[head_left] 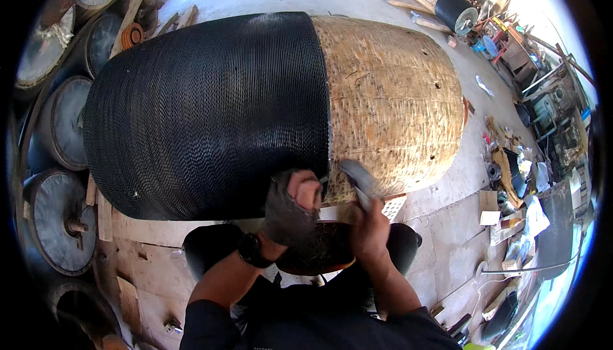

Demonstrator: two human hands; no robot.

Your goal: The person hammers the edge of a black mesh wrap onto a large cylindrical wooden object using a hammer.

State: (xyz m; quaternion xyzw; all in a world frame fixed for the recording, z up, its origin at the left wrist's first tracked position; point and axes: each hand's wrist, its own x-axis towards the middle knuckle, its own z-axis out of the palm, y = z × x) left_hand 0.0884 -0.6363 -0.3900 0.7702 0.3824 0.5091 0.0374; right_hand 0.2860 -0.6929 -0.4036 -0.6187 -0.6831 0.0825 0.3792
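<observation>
A big wooden drum [389, 88] lies on its side across the view in front of me. Rows of black, finely toothed covering [211, 107] wrap its left part, ending in a straight edge against bare, pitted wood. My left hand [292, 206], in a dark fingerless glove, is closed at the drum's near side by that edge; what its fingers pinch is hidden. In my right hand [370, 230] is a hammer [359, 179], somewhat blurred, its head over the bare wood just right of the edge. Between my knees sits a round bowl [319, 268] with a dark mass of small bits.
Several drums with round metal ends [60, 222] line the left side. At the far right lies another half-covered drum [456, 10]. Tools, scraps and a small open carton [489, 209] litter the floor on the right. Planks [129, 302] lie at the lower left.
</observation>
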